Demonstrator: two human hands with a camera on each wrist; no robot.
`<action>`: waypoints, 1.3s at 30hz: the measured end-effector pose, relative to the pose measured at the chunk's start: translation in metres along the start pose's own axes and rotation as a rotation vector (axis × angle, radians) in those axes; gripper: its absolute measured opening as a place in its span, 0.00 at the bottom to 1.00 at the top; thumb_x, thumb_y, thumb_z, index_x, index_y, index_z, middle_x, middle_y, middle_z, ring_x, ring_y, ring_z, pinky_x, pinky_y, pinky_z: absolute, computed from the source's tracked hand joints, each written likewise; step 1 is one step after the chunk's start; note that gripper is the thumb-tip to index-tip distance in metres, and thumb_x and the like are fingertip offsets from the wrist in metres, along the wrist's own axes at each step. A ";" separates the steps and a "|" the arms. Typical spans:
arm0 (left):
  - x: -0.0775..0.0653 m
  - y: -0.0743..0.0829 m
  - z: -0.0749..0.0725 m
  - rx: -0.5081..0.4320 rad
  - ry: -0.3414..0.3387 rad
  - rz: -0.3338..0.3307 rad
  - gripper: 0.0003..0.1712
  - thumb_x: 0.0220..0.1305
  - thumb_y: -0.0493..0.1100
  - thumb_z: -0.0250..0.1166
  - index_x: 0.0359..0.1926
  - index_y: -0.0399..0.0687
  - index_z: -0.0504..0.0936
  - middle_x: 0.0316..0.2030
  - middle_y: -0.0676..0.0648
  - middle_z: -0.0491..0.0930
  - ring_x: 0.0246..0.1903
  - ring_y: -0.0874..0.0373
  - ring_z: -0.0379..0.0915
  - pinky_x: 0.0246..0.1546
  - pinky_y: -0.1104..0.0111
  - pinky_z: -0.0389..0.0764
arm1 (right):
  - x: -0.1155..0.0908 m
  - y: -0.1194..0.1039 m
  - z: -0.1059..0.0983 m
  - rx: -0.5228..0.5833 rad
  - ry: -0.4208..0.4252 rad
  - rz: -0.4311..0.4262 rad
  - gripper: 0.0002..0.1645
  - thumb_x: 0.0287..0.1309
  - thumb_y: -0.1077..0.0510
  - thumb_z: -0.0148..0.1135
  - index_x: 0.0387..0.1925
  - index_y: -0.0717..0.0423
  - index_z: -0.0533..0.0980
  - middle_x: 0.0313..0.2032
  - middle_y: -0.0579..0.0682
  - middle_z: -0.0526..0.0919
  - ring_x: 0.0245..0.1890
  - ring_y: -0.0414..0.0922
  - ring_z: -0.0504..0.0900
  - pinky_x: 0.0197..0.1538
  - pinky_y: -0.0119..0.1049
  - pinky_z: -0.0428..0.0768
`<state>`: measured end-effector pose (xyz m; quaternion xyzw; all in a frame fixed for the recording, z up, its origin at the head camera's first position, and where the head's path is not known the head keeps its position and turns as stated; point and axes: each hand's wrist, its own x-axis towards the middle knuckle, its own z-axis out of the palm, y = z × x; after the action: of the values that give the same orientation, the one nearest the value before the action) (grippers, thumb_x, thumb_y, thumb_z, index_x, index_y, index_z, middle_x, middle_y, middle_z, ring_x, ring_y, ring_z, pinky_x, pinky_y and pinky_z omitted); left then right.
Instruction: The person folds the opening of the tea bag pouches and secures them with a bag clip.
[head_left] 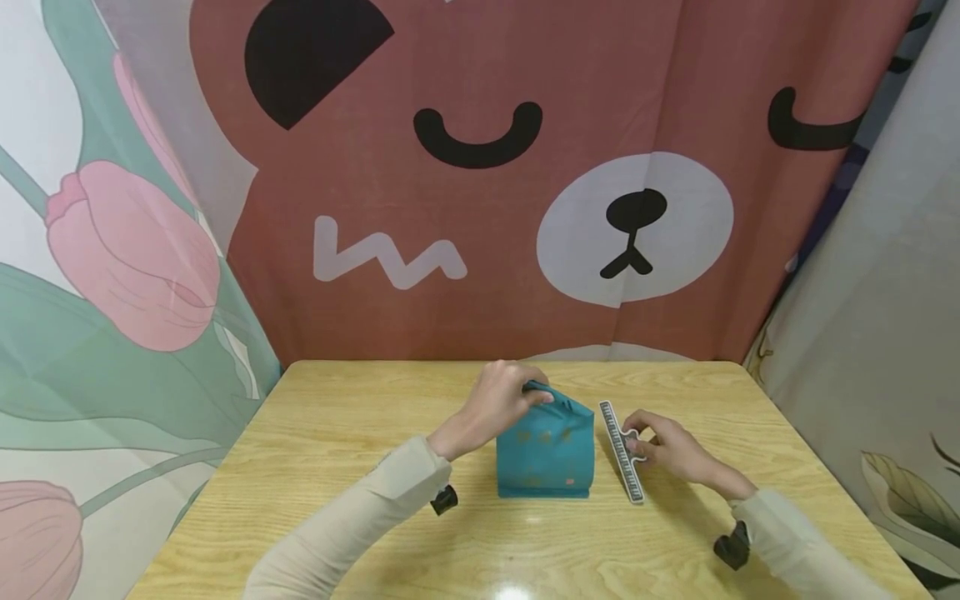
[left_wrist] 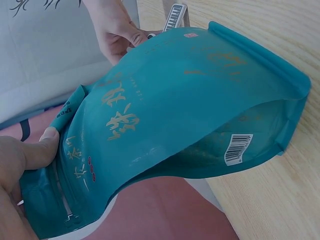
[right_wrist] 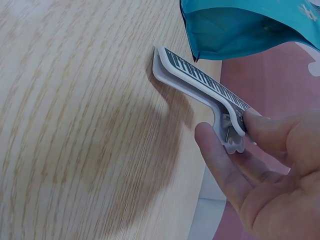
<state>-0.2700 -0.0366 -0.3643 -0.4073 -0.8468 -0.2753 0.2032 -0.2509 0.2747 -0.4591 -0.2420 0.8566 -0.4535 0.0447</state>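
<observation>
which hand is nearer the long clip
Right. The right hand pinches the long clip at its handle; the left hand is farther off, to the clip's left, gripping the top of the teal bag.

Looks like a little curtained-off nook, can't tell if it's home or studio: big bear-print curtain (head_left: 487, 200) up top, tulip drape (head_left: 135, 250) far left, pale leafy drape (head_left: 885, 350) far right, plain wood-grain table (head_left: 352, 412) bottom centre.
</observation>
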 end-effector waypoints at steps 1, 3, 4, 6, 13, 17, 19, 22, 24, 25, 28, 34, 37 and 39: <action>0.000 0.000 0.000 -0.001 0.000 0.000 0.07 0.61 0.44 0.71 0.37 0.45 0.90 0.32 0.51 0.87 0.26 0.69 0.78 0.30 0.81 0.74 | 0.000 0.000 0.000 0.002 0.002 0.000 0.12 0.68 0.70 0.56 0.51 0.70 0.71 0.45 0.66 0.74 0.27 0.55 0.83 0.33 0.45 0.85; 0.001 0.001 0.000 0.002 -0.001 -0.002 0.07 0.61 0.44 0.71 0.37 0.45 0.90 0.32 0.51 0.87 0.26 0.69 0.78 0.30 0.81 0.74 | 0.001 0.000 0.000 0.006 0.008 0.002 0.12 0.68 0.70 0.56 0.51 0.70 0.71 0.46 0.66 0.75 0.26 0.55 0.83 0.33 0.45 0.85; 0.001 0.000 0.000 0.001 0.000 -0.003 0.07 0.61 0.44 0.71 0.37 0.45 0.90 0.32 0.51 0.87 0.26 0.69 0.78 0.30 0.81 0.74 | 0.001 0.000 0.000 0.001 0.014 0.002 0.13 0.68 0.70 0.56 0.52 0.70 0.71 0.46 0.66 0.75 0.26 0.55 0.83 0.33 0.45 0.85; 0.001 0.001 -0.001 0.003 0.001 -0.005 0.08 0.61 0.44 0.71 0.37 0.45 0.90 0.33 0.51 0.87 0.26 0.68 0.79 0.30 0.81 0.74 | 0.002 0.001 0.000 -0.015 0.035 0.001 0.14 0.67 0.70 0.57 0.53 0.71 0.71 0.46 0.66 0.75 0.26 0.54 0.82 0.33 0.44 0.85; -0.001 0.001 0.000 0.007 -0.004 -0.006 0.08 0.61 0.44 0.71 0.37 0.45 0.90 0.33 0.51 0.87 0.27 0.68 0.79 0.31 0.81 0.75 | 0.002 0.001 0.002 -0.101 0.129 0.012 0.19 0.64 0.68 0.62 0.55 0.72 0.74 0.45 0.63 0.77 0.26 0.50 0.82 0.30 0.40 0.84; -0.001 0.001 0.000 0.009 0.001 0.000 0.07 0.61 0.44 0.71 0.37 0.45 0.90 0.33 0.51 0.87 0.27 0.67 0.79 0.31 0.80 0.75 | 0.001 -0.002 0.002 -0.098 0.137 0.019 0.18 0.64 0.68 0.63 0.54 0.72 0.75 0.44 0.62 0.77 0.27 0.51 0.82 0.31 0.41 0.84; -0.001 0.001 0.000 0.010 0.005 0.001 0.08 0.61 0.44 0.71 0.37 0.45 0.90 0.33 0.51 0.87 0.27 0.67 0.79 0.31 0.80 0.75 | 0.002 -0.003 0.002 -0.088 0.130 0.018 0.18 0.64 0.69 0.62 0.54 0.72 0.74 0.44 0.63 0.77 0.27 0.52 0.82 0.32 0.42 0.84; -0.001 0.001 0.000 0.006 0.006 0.002 0.08 0.62 0.44 0.71 0.37 0.45 0.90 0.33 0.51 0.87 0.27 0.67 0.79 0.31 0.80 0.75 | 0.002 -0.004 0.001 -0.079 0.121 0.024 0.17 0.64 0.70 0.61 0.54 0.72 0.74 0.43 0.63 0.78 0.29 0.55 0.83 0.33 0.43 0.84; -0.001 0.001 0.000 0.006 0.004 0.001 0.07 0.62 0.44 0.71 0.37 0.45 0.90 0.33 0.51 0.87 0.27 0.67 0.79 0.31 0.80 0.75 | 0.003 -0.004 0.001 -0.078 0.115 0.025 0.17 0.65 0.70 0.60 0.54 0.71 0.74 0.43 0.64 0.78 0.31 0.57 0.84 0.34 0.44 0.84; -0.001 0.001 0.000 0.004 0.003 0.001 0.07 0.62 0.44 0.70 0.37 0.45 0.90 0.33 0.51 0.87 0.27 0.67 0.79 0.31 0.81 0.75 | 0.003 -0.004 0.001 -0.082 0.118 0.021 0.17 0.65 0.70 0.60 0.54 0.71 0.75 0.42 0.65 0.79 0.32 0.57 0.84 0.34 0.44 0.85; -0.001 0.001 0.000 0.003 0.003 0.002 0.07 0.62 0.44 0.71 0.37 0.45 0.90 0.32 0.51 0.87 0.26 0.68 0.79 0.31 0.81 0.75 | 0.004 -0.005 0.001 -0.115 0.125 -0.014 0.17 0.65 0.69 0.61 0.54 0.70 0.75 0.41 0.64 0.80 0.32 0.56 0.85 0.34 0.45 0.84; -0.001 0.001 0.000 0.010 0.006 0.003 0.08 0.61 0.44 0.71 0.37 0.45 0.90 0.32 0.51 0.87 0.26 0.68 0.79 0.31 0.80 0.75 | 0.005 -0.010 0.001 -0.179 0.160 -0.057 0.19 0.63 0.67 0.64 0.54 0.70 0.76 0.38 0.57 0.82 0.32 0.49 0.85 0.33 0.40 0.84; 0.000 0.001 0.000 0.014 0.003 0.004 0.08 0.61 0.44 0.71 0.37 0.45 0.90 0.32 0.51 0.87 0.26 0.68 0.78 0.31 0.80 0.75 | 0.005 -0.013 0.000 -0.205 0.170 -0.056 0.21 0.63 0.65 0.65 0.55 0.70 0.75 0.39 0.56 0.83 0.32 0.46 0.84 0.33 0.36 0.82; -0.001 0.001 0.000 0.015 0.004 0.004 0.08 0.61 0.44 0.71 0.37 0.45 0.90 0.32 0.51 0.87 0.26 0.68 0.79 0.31 0.80 0.75 | 0.006 -0.014 0.000 -0.219 0.171 -0.055 0.21 0.63 0.63 0.65 0.55 0.70 0.76 0.39 0.55 0.83 0.32 0.45 0.84 0.33 0.34 0.82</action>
<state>-0.2693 -0.0364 -0.3648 -0.4069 -0.8475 -0.2694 0.2087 -0.2509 0.2653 -0.4468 -0.2293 0.8948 -0.3772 -0.0675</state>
